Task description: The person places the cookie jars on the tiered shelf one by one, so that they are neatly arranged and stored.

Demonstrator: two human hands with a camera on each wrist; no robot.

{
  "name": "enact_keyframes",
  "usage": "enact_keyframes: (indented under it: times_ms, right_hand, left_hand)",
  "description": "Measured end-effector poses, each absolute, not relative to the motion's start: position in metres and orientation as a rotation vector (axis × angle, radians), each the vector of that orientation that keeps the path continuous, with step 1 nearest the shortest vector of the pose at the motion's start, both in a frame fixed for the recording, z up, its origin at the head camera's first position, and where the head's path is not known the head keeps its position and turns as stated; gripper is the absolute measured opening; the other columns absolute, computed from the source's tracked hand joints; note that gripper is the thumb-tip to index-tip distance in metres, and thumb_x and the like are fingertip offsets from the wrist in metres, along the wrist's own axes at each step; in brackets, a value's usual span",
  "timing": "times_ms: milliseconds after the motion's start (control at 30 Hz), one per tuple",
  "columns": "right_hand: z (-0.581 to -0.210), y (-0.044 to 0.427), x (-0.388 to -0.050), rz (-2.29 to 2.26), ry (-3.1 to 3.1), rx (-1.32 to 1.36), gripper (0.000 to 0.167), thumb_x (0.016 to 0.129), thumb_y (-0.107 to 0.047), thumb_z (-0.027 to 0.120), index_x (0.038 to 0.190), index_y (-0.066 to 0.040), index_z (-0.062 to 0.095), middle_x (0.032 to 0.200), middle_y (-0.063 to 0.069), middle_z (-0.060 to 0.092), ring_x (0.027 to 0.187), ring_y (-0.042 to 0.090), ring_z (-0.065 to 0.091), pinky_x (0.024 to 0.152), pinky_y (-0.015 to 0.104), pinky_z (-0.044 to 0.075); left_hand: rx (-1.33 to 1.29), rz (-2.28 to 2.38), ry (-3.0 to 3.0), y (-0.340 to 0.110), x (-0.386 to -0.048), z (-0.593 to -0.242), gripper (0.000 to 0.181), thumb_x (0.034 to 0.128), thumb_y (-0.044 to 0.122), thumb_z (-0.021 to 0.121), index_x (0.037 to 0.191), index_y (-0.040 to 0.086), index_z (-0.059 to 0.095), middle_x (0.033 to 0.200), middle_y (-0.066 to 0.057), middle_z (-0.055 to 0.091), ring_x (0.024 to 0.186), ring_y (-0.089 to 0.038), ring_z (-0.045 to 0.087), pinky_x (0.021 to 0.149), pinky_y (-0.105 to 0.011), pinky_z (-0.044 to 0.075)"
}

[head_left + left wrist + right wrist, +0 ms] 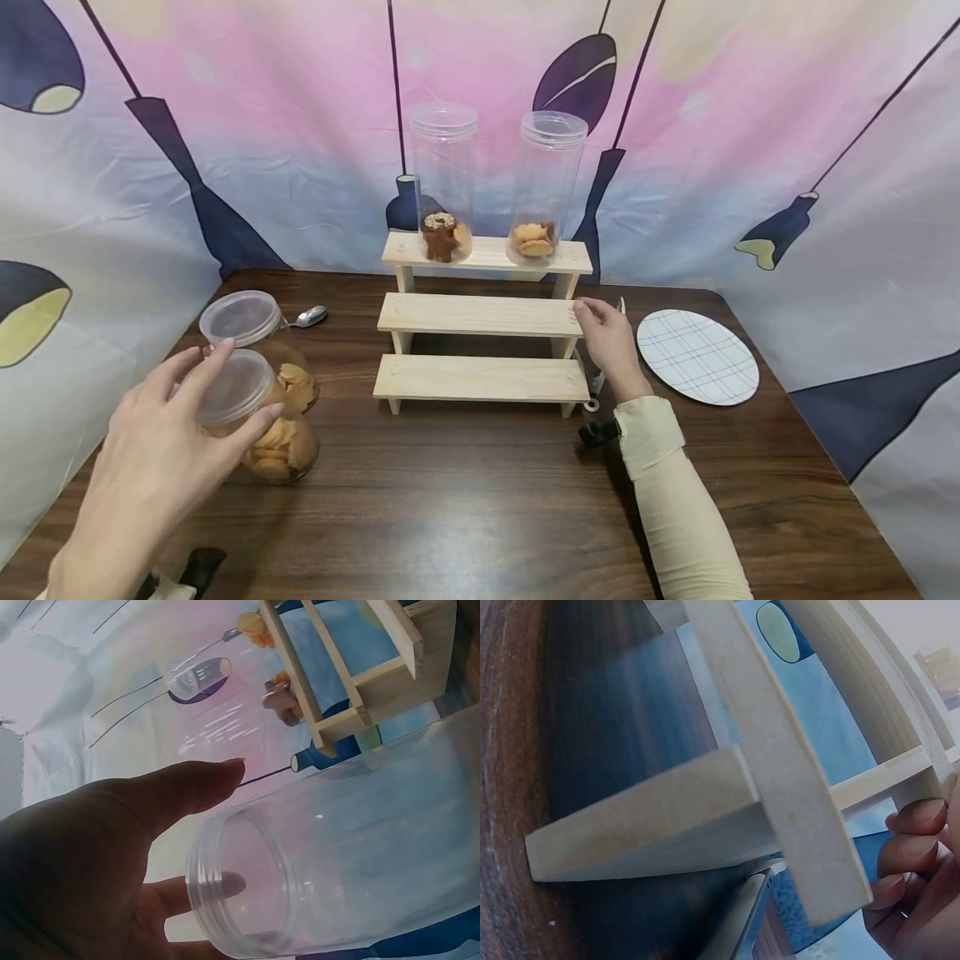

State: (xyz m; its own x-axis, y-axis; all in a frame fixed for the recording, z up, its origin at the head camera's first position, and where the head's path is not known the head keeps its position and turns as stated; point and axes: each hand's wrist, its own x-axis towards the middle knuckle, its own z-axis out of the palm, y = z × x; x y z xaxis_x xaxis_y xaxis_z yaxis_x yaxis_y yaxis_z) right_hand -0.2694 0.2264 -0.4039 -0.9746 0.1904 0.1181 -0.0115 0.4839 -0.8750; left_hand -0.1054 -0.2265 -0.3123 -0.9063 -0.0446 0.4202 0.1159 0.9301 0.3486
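Note:
My left hand [161, 433] is spread beside the nearer clear plastic jar [238, 392], which has a screw lid and cookies inside. In the left wrist view, the thumb [202, 786] is apart from the jar wall [375, 855], while other fingers lie behind the rim. Another cookie jar [242, 315] stands just behind. At the right end of the middle step, my right hand [609, 342] grips the three-step wooden stand [480, 315]; curled fingers [907, 855] show at the board's end in the right wrist view.
On the top step stand two tall clear jars, the left one [444, 175] and the right one [551, 183], each with some cookies at the bottom. A spoon [309, 317] lies behind the left jars. Right of the stand is a round checked plate [697, 357].

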Motion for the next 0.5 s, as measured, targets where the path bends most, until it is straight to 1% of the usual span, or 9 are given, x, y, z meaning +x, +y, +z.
enact_keyframes:
  times_ms: [133,367,500]
  right_hand:
    - [-0.4048,0.2266,-0.2687,1.496,-2.533,-0.15,0.06,0.102,-0.053,0.046,0.142,-0.009,0.055,0.141,0.019,0.056,0.127,0.037,0.055,0.103,0.055,0.045]
    - [-0.4043,0.2265,-0.268,1.501,-2.522,-0.149,0.059,0.102,-0.053,0.046,0.142,-0.01,0.055,0.14,0.018,0.056,0.126,0.037,0.055,0.102,0.055,0.045]
    - [-0.4041,0.2267,-0.268,1.506,-2.519,-0.149,0.06,0.102,-0.053,0.046,0.143,-0.01,0.055,0.141,0.018,0.055,0.127,0.037,0.054,0.103,0.055,0.044]
  left_hand:
    - [-0.087,-0.512,-2.628,-0.2282,-0.1056,-0.3176,0.079,0.0777,0.03,0.084,0.146,0.009,0.05,0.136,-0.033,0.045,0.112,-0.061,0.041,0.092,-0.07,0.028]
    - [-0.064,-0.518,-2.645,-0.2292,-0.1064,-0.3207,0.077,0.0821,0.034,0.08,0.148,0.011,0.048,0.138,-0.033,0.043,0.116,-0.059,0.041,0.091,-0.069,0.031]
    - [-0.071,-0.531,-2.608,-0.229,-0.1076,-0.3227,0.074,0.0808,0.032,0.081,0.145,0.011,0.052,0.136,-0.033,0.045,0.116,-0.058,0.044,0.087,-0.069,0.033]
